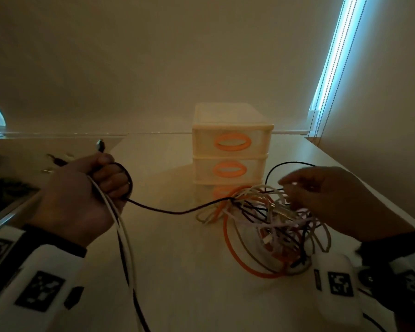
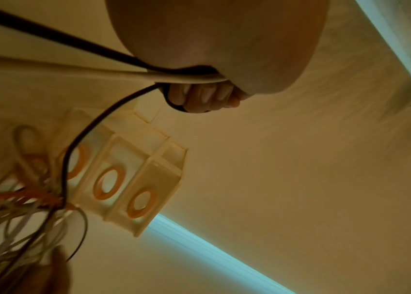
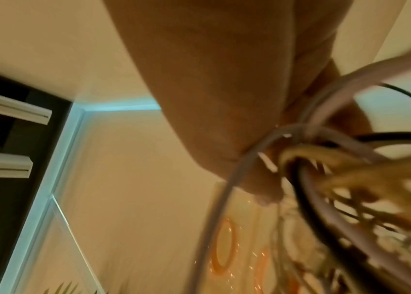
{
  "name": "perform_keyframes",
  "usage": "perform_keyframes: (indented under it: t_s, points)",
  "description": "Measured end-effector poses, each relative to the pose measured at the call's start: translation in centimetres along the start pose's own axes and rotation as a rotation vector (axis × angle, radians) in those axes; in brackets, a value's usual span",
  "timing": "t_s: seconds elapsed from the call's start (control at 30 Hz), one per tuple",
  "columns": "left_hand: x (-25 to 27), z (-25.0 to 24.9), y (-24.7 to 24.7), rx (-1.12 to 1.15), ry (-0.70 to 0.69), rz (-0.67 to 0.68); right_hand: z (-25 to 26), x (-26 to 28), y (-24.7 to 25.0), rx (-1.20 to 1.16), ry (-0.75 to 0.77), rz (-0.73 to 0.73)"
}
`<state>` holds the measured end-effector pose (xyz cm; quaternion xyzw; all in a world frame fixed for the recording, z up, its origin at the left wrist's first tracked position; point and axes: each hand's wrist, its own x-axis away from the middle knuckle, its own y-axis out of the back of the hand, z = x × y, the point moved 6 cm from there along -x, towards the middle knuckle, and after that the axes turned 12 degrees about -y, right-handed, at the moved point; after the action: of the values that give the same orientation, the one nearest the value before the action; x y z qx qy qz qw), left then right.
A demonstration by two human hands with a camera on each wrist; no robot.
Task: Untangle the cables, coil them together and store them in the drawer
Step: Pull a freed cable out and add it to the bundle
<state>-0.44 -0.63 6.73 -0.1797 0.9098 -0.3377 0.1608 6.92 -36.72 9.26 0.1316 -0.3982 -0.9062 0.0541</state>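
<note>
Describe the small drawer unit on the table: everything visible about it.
The drawer unit is a small cream tower, seemingly translucent plastic, standing upright at the back of the pale table near the wall. It has three stacked drawers, all shut, each with an orange oval handle. The cable tangle lies in front and hides part of the bottom drawer; whether they touch is unclear. Neither hand touches the unit.

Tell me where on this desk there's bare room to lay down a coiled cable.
Bare desk lies between the left hand and the cable tangle, under the stretched black cable. Crowded: the tangle fills the space before the drawer unit, beneath the right hand.
</note>
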Motion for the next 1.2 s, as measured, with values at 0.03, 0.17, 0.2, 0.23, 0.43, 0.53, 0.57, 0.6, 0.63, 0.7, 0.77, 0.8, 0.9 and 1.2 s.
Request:
perform_keyframes:
  t_s: [0.03, 0.17, 0.2, 0.23, 0.43, 0.53, 0.57, 0.6, 0.63, 0.7, 0.77, 0.8, 0.9, 1.2]
  points:
    - [0.3, 0.4, -0.5, -0.009, 0.01, 0.008, 0.3, 0.0, -0.2, -0.061, 0.046, -0.045]
    - [1.0, 0.9, -1.2, -0.045, 0.027, 0.028, 2.7, 1.2, 0.6, -0.19, 0.245, -0.165]
    - [1.2, 1.1, -1.4, -0.042, 0.034, 0.028, 3.3, 1.6, 0.7, -0.234, 0.261, -0.157]
    - [1.4, 1.4, -1.7, -0.032, 0.042, 0.033, 4.2, 2.2, 0.6, -0.29, 0.265, -0.117]
    - [3.5, 3.3, -4.1, 0.027, 0.088, 0.109, 10.5, 6.0, -7.8, -0.002, 0.354, 0.318]
    - [4.0, 2.8, -4.8, 0.092, 0.093, 0.125, 11.5, 7.0, -12.5, 0.273, 0.373, 0.499]
    - [3.9, 2.4, -4.9, 0.122, 0.093, 0.129, 11.4, 7.1, -13.2, 0.244, 0.363, 0.567]
    - [3.7, 1.9, -4.8, 0.153, 0.09, 0.131, 11.0, 6.9, -13.6, 0.197, 0.348, 0.624]
    - [3.5, 1.2, -4.6, 0.18, 0.081, 0.132, 10.5, 6.4, -13.4, 0.16, 0.343, 0.636]
    - [2.9, -0.2, -4.2, 0.217, 0.063, 0.149, 9.0, 4.7, -11.9, 0.145, 0.318, 0.536]
    - [2.8, -1.0, -4.2, 0.247, 0.088, 0.216, 7.5, 2.9, -9.6, 0.01, 0.218, 0.417]
    - [3.0, -0.8, -4.5, 0.258, 0.126, 0.275, 6.9, 2.0, -8.7, -0.033, 0.189, 0.359]
    - [5.1, 1.9, -6.2, 0.21, 0.309, 0.515, 5.9, 0.3, -7.1, -0.041, 0.182, 0.114]
    - [6.2, 5.8, -6.6, -0.031, 0.263, 0.365, 8.4, 4.3, -8.9, -0.144, 0.474, 0.11]
